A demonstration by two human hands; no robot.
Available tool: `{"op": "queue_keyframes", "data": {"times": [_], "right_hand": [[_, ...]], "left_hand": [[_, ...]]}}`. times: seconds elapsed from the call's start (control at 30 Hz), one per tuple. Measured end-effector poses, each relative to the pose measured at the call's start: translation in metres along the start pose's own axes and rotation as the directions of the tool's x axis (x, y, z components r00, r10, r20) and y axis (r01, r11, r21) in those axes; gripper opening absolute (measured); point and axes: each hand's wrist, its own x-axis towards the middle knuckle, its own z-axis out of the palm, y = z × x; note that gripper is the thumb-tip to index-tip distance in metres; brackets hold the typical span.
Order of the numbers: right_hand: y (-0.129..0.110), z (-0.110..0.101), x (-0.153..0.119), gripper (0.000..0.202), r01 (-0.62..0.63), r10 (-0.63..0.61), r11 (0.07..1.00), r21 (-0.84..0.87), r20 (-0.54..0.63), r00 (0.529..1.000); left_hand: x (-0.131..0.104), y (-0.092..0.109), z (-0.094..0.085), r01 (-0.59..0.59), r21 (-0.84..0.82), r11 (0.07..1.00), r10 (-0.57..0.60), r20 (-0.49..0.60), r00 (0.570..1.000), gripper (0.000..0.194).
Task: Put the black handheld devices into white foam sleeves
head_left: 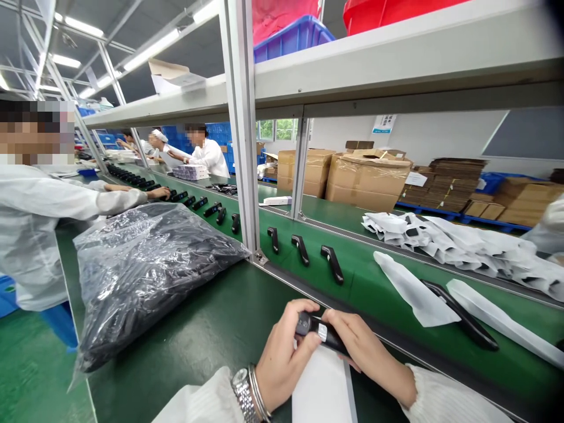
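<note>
Both hands hold one black handheld device [332, 339] low in the centre of the head view. My left hand [286, 352], with a watch and bangles at the wrist, grips its rounded end between thumb and fingers. Wrapped over the device's other end is my right hand [363, 349]. A small silvery label shows between the hands. Directly beneath lies a white box or sheet [324, 388] on the green table [194, 335]. Beyond my hands, several similar black devices [332, 264] rest on the green belt [361, 294].
A plastic bag of dark items [154, 264] covers the table's left part. White sleeves [414, 294] and a black device [467, 320] lie at right. A metal post [242, 129] rises ahead, under a shelf [388, 59]. A person's hand [158, 192] reaches over the belt at left.
</note>
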Motion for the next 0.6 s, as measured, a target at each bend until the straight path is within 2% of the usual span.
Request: {"op": "queue_keyframes", "data": {"times": [0.07, 0.13, 0.2, 0.27, 0.33, 0.4, 0.47, 0.6], "right_hand": [[0.000, -0.002, 0.006, 0.052, -0.077, 0.080, 0.982, 0.171, -0.008, 0.997], [0.000, -0.005, 0.012, 0.055, -0.102, 0.108, 0.946, 0.307, -0.004, 0.994], [-0.001, -0.009, 0.016, 0.054, -0.059, 0.084, 0.917, 0.395, -0.048, 0.995], [0.000, -0.013, 0.018, 0.050, -0.012, 0.079, 0.897, 0.441, -0.132, 0.988], [0.004, -0.014, 0.018, 0.046, -0.003, 0.100, 0.887, 0.462, -0.184, 0.978], [0.010, -0.015, 0.019, 0.041, -0.027, 0.136, 0.878, 0.479, -0.194, 0.971], [0.017, -0.015, 0.021, 0.041, -0.066, 0.187, 0.853, 0.518, -0.184, 0.965], [0.028, -0.016, 0.029, 0.063, -0.074, 0.246, 0.808, 0.585, -0.220, 0.944]], "left_hand": [[0.006, -0.004, -0.008, 0.069, 0.092, 0.993, -0.065, -0.040, 0.997, 0.028], [0.012, -0.010, -0.014, 0.129, 0.231, 0.964, -0.113, -0.082, 0.990, 0.021], [0.016, -0.018, -0.016, 0.184, 0.366, 0.912, -0.163, -0.086, 0.983, 0.015], [0.017, -0.023, -0.015, 0.214, 0.468, 0.857, -0.214, -0.053, 0.975, 0.021], [0.016, -0.026, -0.011, 0.205, 0.535, 0.819, -0.244, 0.001, 0.970, 0.021], [0.014, -0.025, -0.008, 0.182, 0.566, 0.804, -0.248, 0.041, 0.968, 0.015], [0.012, -0.024, -0.006, 0.163, 0.577, 0.800, -0.232, 0.046, 0.972, 0.018], [0.008, -0.025, -0.006, 0.115, 0.612, 0.783, -0.170, 0.032, 0.985, 0.032]]}}
